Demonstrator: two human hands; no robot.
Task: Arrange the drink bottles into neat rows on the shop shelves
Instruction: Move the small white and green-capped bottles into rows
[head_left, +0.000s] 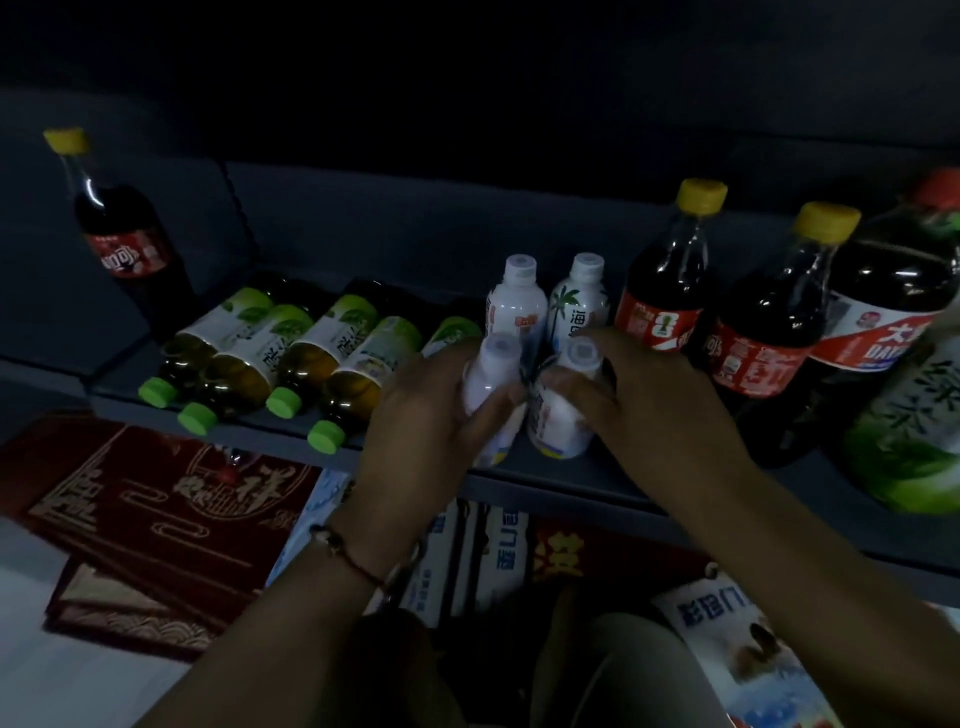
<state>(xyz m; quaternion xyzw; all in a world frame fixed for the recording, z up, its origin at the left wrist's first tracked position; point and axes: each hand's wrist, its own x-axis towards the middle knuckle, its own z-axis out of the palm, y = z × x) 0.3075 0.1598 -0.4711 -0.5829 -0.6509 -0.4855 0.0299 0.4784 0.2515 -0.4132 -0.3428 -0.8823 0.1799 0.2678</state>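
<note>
- Left of the left hand (415, 415), several tea bottles (291, 353) with green caps lie on their sides on the grey shelf (571, 475), caps toward the front edge; the nearest one is partly hidden behind that hand.
- Well beyond them, far to the left, one cola bottle (122, 234) with a yellow cap stands alone near the back wall.
- Just behind the hands stand two small white bottles (545, 301), upright and side by side, with pale caps.
- Right of the right hand (639, 400) stand two dark soda bottles (711, 306) with yellow caps and red labels, the nearer one close beside the knuckles.
- Further right is a big dark bottle (893, 291) with a red cap, and in front of it a large green-labelled bottle (914, 431) at the shelf's edge.
- Below the shelf, under the forearms, lie red boxes (156, 509) with gold patterns and white-and-blue cartons (467, 561).
- The left hand wraps around the left white bottle (493, 384), thumb across its front, fingers curled behind; a thin cord bracelet (353, 558) sits on the wrist.
- The right hand closes over the right white bottle (563, 415), fingers draped across its shoulder and cap.
- Both held bottles stand near the shelf's front edge, touching or nearly touching, slightly tilted.
- Both forearms reach up and forward from below, converging at the shelf's middle.
</note>
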